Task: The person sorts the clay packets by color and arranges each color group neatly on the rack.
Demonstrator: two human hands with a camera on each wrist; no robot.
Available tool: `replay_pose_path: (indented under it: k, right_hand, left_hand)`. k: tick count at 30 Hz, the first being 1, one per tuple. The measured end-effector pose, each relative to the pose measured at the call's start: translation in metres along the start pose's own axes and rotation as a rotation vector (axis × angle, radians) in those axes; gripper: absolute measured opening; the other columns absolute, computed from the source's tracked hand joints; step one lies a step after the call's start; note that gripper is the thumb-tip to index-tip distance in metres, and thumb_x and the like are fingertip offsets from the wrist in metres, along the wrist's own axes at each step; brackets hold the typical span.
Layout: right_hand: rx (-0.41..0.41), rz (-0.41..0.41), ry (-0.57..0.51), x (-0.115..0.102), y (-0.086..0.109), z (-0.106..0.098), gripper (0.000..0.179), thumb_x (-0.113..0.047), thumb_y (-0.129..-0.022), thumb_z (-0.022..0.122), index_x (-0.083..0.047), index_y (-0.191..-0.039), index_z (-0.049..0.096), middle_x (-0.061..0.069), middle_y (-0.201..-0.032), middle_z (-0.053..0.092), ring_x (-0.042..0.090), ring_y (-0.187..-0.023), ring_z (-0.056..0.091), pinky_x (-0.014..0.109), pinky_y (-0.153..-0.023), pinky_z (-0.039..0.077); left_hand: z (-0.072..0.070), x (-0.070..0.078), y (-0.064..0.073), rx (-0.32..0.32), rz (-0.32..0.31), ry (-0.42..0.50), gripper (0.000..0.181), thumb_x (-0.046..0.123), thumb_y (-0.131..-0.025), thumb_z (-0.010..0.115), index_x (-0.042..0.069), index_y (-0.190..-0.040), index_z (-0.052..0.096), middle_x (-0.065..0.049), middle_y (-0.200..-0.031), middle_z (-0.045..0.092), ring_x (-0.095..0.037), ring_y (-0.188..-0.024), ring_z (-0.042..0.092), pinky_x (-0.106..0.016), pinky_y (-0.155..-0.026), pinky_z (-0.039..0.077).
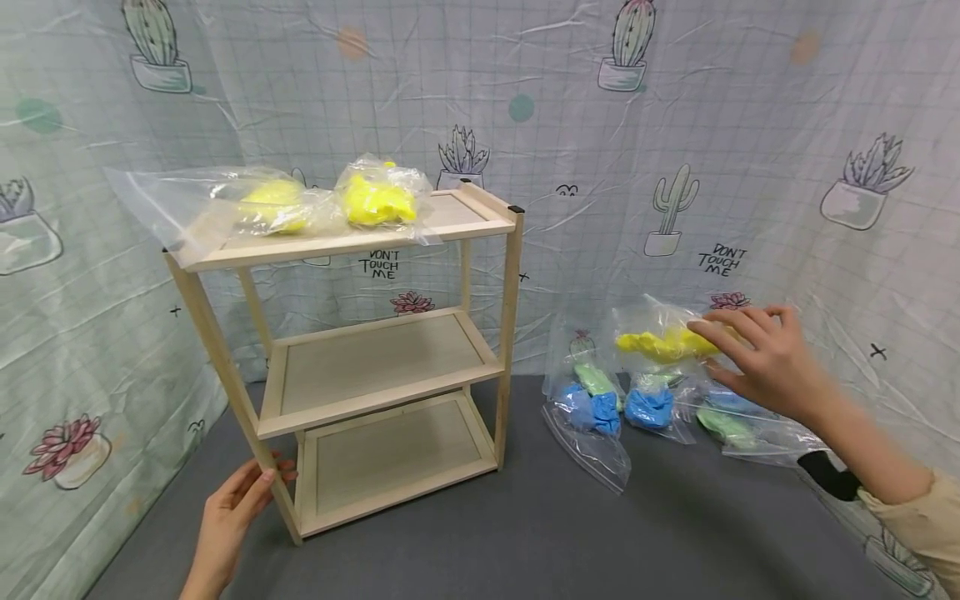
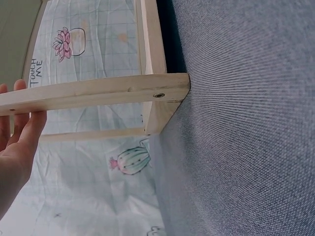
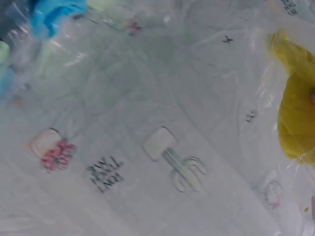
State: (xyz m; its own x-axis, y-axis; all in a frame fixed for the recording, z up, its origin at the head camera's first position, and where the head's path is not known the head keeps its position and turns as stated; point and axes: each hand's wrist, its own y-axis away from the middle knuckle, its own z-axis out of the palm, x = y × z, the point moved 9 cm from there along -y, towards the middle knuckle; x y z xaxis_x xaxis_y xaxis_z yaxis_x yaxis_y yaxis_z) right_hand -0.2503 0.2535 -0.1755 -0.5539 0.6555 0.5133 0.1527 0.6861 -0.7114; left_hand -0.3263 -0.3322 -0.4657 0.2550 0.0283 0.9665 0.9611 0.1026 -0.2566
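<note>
My left hand [image 1: 234, 504] grips the front left post of a light wooden three-tier shelf [image 1: 382, 410], thumb on the near side and fingers behind. In the left wrist view fingers touch that post [image 2: 93, 94]. At the right, my right hand [image 1: 776, 362] pinches a clear plastic bag holding a crumpled yellow mass [image 1: 663, 344], raised above other bags. That yellow mass [image 3: 298, 110] shows at the right edge of the right wrist view. Two clear bags with yellow lumps, the left one [image 1: 273, 206] and the right one [image 1: 378, 200], lie on the top tier.
Right of the shelf, clear bags with blue and green contents, such as a blue lump [image 1: 649, 408] and a green one [image 1: 726, 427], lie on the dark grey surface [image 1: 555, 533]. A cactus-print curtain [image 1: 555, 150] hangs behind and at the sides. Near the right forearm lies a black object [image 1: 828, 475].
</note>
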Motion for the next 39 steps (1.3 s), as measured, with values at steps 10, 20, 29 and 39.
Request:
replay_pose_path:
  k: [10,20,29,39]
  right_hand:
    - [0.086,0.001,0.039,0.013,-0.068,-0.028,0.046,-0.041,-0.094,0.035,-0.003,-0.107,0.058,0.023,-0.094,0.059,0.039,-0.077,0.05,0.054,-0.066,0.028]
    - [0.169,0.016,0.082,0.015,-0.116,-0.04,0.035,-0.03,-0.088,0.045,-0.006,-0.111,0.056,0.022,-0.097,0.058,0.039,-0.079,0.048,0.056,-0.068,0.027]
    - [0.204,0.051,0.108,0.023,-0.158,-0.038,0.04,-0.013,-0.074,0.062,-0.007,-0.114,0.054,0.022,-0.101,0.057,0.04,-0.083,0.045,0.057,-0.074,0.026]
    - [0.201,0.033,0.142,0.007,-0.2,-0.014,0.039,-0.012,-0.077,0.064,-0.007,-0.114,0.054,0.021,-0.104,0.056,0.039,-0.085,0.046,0.056,-0.077,0.026]
  left_hand:
    - [-0.001,-0.004,-0.001,0.014,-0.027,-0.022,0.045,0.023,-0.093,0.048,0.002,-0.132,0.04,0.001,-0.111,0.064,-0.012,-0.097,0.063,-0.016,-0.079,0.048]
    - [0.019,0.041,0.011,-0.06,0.059,0.044,0.037,0.013,-0.093,0.047,-0.001,-0.127,0.044,0.002,-0.106,0.066,-0.012,-0.092,0.065,-0.016,-0.075,0.049]
    - [0.003,0.004,0.0,-0.04,0.028,0.021,0.039,0.016,-0.093,0.047,0.0,-0.129,0.043,-0.002,-0.111,0.065,-0.013,-0.096,0.064,-0.015,-0.076,0.049]
    - [-0.003,-0.01,-0.002,0.019,-0.048,-0.062,0.046,0.028,-0.092,0.048,0.004,-0.131,0.041,-0.005,-0.115,0.062,-0.013,-0.099,0.063,-0.016,-0.079,0.048]
